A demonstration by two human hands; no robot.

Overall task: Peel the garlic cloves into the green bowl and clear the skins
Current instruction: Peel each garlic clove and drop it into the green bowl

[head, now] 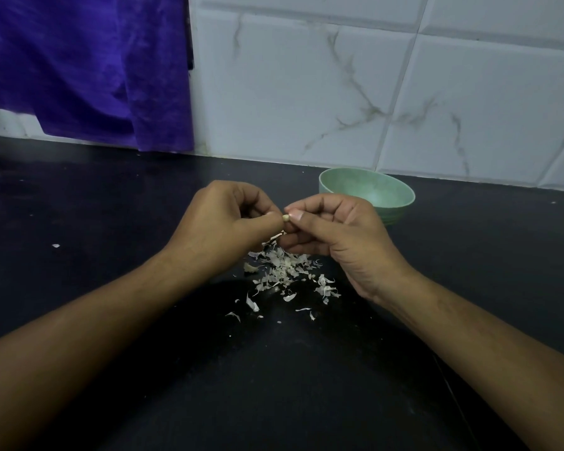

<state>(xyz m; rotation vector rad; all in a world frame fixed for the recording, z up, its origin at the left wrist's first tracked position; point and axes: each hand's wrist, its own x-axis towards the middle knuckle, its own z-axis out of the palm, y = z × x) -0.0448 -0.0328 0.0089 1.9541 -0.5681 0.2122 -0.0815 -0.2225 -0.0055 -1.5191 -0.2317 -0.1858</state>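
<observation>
A small pale garlic clove (286,218) is pinched between the fingertips of my left hand (223,227) and my right hand (332,236), a little above the black counter. Only its tip shows between the thumbs. Directly beneath the hands lies a heap of white garlic skins (285,270), with loose flakes scattered toward me. The green bowl (367,192) stands just behind my right hand, close to the wall; the part of its inside that I can see holds nothing.
The black counter (111,222) runs left and right, backed by a white marbled tile wall (372,92). A purple cloth (88,70) hangs over the wall at the far left. One stray skin flake (55,245) lies on the left of the counter.
</observation>
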